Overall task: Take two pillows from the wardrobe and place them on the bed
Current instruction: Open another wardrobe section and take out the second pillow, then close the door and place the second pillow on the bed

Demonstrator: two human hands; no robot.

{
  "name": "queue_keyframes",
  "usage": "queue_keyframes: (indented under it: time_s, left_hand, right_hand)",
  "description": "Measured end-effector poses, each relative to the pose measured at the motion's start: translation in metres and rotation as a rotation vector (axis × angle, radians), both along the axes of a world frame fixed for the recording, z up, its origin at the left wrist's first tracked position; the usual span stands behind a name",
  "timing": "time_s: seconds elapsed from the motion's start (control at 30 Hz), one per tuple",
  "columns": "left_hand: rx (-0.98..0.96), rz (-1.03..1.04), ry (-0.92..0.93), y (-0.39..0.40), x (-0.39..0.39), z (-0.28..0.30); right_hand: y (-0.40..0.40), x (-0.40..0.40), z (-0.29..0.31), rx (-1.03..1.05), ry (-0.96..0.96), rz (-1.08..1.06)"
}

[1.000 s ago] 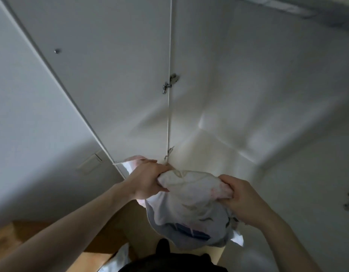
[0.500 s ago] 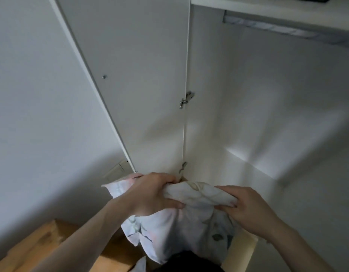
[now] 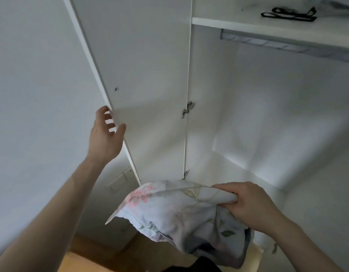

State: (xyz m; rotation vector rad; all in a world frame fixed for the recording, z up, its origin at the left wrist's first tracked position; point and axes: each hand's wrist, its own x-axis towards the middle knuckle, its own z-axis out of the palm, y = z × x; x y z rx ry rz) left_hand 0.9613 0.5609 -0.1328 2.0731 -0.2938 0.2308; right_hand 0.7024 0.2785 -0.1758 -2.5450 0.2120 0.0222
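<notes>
A floral pillow (image 3: pixel 181 216), pale blue with pink flowers and green leaves, hangs in front of the open white wardrobe (image 3: pixel 267 124). My right hand (image 3: pixel 246 205) grips its upper edge at the lower right. My left hand (image 3: pixel 107 136) is raised at the edge of the wardrobe door (image 3: pixel 146 85), fingers spread and reaching behind that edge, thumb in front. It holds nothing. The bed is out of view.
A shelf (image 3: pixel 267 28) crosses the top of the wardrobe with a black strap (image 3: pixel 289 14) on it and a hanging rail (image 3: pixel 287 44) beneath. A wall switch (image 3: pixel 120 180) sits on the white wall to the left. Wooden floor (image 3: pixel 87 260) shows below.
My left hand has let go of the pillow and risen to the door's edge. The pillow now hangs from my right hand alone. The view has tilted up, showing the shelf.
</notes>
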Motion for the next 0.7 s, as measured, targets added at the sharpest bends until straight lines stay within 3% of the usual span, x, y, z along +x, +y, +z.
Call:
queue_keyframes:
  time_s: [0.27,0.43,0.7]
  left_hand:
    - [0.169,-0.074,-0.105,-0.018,-0.024,0.003]
    - [0.346,-0.301,-0.169,-0.06,-0.044,-0.001]
    - [0.446,-0.625,-0.293,-0.179,-0.063,0.007]
  right_hand:
    - [-0.016,-0.02,0.006,0.029,0.036,-0.083]
    - [-0.019,-0.031,0.011,0.069,0.029,-0.125]
    - [-0.026,-0.061,0.016,0.096,0.011,-0.25]
